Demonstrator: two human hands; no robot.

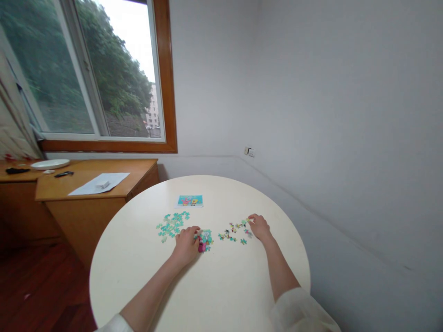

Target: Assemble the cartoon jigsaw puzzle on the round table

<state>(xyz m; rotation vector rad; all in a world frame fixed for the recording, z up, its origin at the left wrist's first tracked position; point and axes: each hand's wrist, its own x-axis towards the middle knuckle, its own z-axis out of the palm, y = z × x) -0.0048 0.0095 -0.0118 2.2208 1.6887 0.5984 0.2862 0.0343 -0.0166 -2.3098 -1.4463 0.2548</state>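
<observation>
A partly joined jigsaw puzzle, teal and pink, lies on the round white table. At its left edge rests my left hand, fingers bent and apart, touching the joined part and covering some of it. My right hand is to the right, its thumb and fingertips closed on a small yellow-green puzzle piece at the end of a group of loose pieces. These mixed-colour loose pieces spread between the joined part and my right hand.
Several teal puzzle pieces lie loose beyond my left hand. Farther back is a picture card. A wooden desk at the left carries a white sheet, a small white box and a white plate. Walls stand behind and right.
</observation>
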